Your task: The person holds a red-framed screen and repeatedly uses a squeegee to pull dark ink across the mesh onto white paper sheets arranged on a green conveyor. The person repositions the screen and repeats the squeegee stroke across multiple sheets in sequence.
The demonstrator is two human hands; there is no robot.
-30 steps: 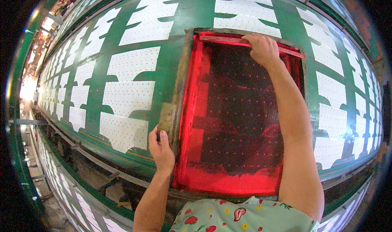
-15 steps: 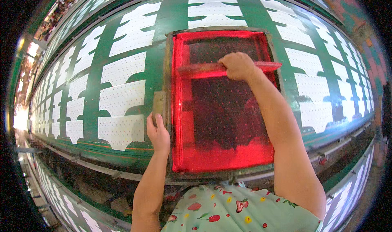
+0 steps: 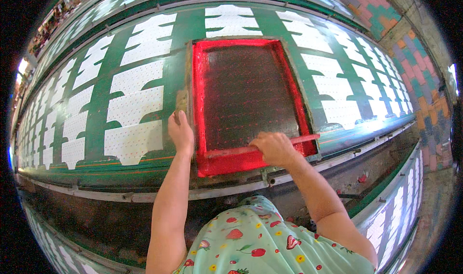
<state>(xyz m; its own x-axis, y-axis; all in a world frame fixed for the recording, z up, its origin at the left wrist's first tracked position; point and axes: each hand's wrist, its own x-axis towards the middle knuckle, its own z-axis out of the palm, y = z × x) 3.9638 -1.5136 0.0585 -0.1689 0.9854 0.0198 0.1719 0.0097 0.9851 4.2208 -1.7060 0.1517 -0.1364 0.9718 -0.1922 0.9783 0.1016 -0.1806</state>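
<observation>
Right hand: closed over the middle of a red bar (image 3: 231, 151), palm down, knuckles on top (image 3: 275, 147).
Red bar: under the right hand, lying crosswise, running out to both sides of it; its right end reaches over the frame's side.
Left hand: partly curled at the outer left side of the screen frame (image 3: 188, 76), near a tan block (image 3: 181, 100); whether it grips or only steadies, I cannot tell (image 3: 181, 133).
Dark mesh: spreads beyond the right hand, away from the body, bordered in red and speckled with rows of small dots (image 3: 243, 93).
Red strip: on the body side of the right hand, a bright band between bar and near rail (image 3: 229, 165).
Pass over the mesh: judged nearly complete, since most of the mesh lies beyond the bar and only that strip is left nearer the body.
Dotted pieces: white, in columns left of the left hand, each visibly marked with spots, so apparently done (image 3: 135, 103).
Farther pieces: white, to the right of the right hand; faint dots show on the nearest, the rest too small to judge (image 3: 335, 88).
Under the frame: hidden from view, so its result cannot be told.
Green table: beneath everything, spanning both sides of the hands (image 3: 173, 71).
</observation>
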